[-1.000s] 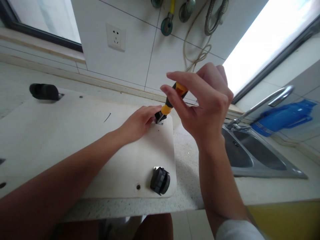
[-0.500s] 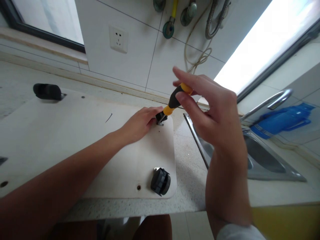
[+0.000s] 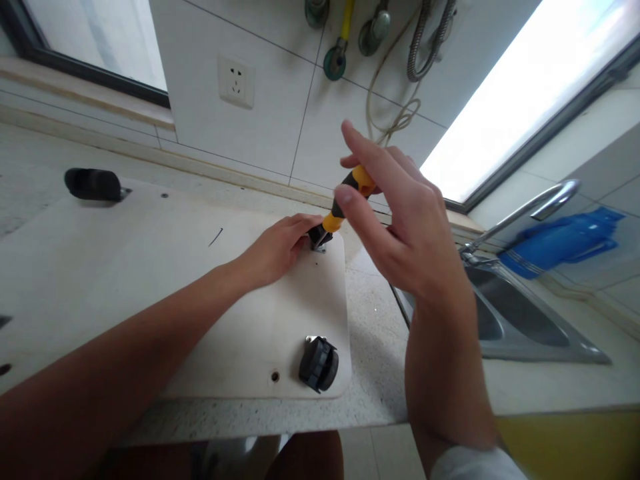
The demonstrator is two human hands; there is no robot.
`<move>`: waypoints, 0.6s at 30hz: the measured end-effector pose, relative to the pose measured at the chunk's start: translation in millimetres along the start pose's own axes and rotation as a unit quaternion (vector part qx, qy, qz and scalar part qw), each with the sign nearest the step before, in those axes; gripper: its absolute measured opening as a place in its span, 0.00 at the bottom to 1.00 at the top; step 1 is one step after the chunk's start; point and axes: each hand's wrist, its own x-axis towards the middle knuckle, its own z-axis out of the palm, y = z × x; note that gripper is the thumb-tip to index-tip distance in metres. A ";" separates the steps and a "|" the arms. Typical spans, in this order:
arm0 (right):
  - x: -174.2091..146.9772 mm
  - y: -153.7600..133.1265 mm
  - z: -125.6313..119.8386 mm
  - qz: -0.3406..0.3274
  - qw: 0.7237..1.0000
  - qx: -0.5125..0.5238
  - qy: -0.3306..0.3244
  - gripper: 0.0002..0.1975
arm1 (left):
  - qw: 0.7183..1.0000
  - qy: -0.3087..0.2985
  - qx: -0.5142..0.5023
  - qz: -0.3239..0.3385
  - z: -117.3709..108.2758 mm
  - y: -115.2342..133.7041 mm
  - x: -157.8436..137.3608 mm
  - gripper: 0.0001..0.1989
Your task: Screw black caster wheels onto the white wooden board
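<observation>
At the left hand [image 3: 275,252] and pinched by it, a black caster [image 3: 315,233] sits on the white board [image 3: 225,327]. Right hand [image 3: 407,230] clamps a screwdriver [image 3: 337,211], tip low beside the caster; fastening judged unfinished, screw seating not visible. On the left hand's near side, a second caster [image 3: 316,363] appears fitted.

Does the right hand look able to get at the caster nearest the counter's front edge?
Probably yes: nothing appears to stand between the right hand and that caster, though the hand holds a screwdriver, likely hindering a full grip.
</observation>
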 end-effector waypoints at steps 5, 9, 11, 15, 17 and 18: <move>0.0 -4.3 3.5 0.038 0.995 -0.088 0.041 0.17 | 1.000 0.000 0.000 0.004 -0.1 0.7 0.3 0.26; -0.4 -2.3 -0.3 0.029 0.999 0.002 -0.023 0.25 | 1.000 0.007 -0.003 0.008 0.7 -0.1 0.3 0.26; -1.1 -0.6 -3.0 0.030 0.997 0.043 -0.056 0.27 | 1.000 0.001 -0.005 0.003 0.5 -0.2 0.2 0.26; -0.6 0.7 -1.3 0.069 0.991 -0.104 0.045 0.16 | 1.000 0.000 -0.016 0.001 -0.6 0.6 0.5 0.27; -0.3 0.8 -1.9 0.059 0.994 -0.091 0.031 0.15 | 1.000 0.002 -0.015 0.001 -0.8 0.9 0.6 0.25; -0.3 1.0 -2.9 0.048 0.997 -0.054 -0.003 0.17 | 1.000 0.003 -0.013 0.002 -0.9 1.1 0.6 0.25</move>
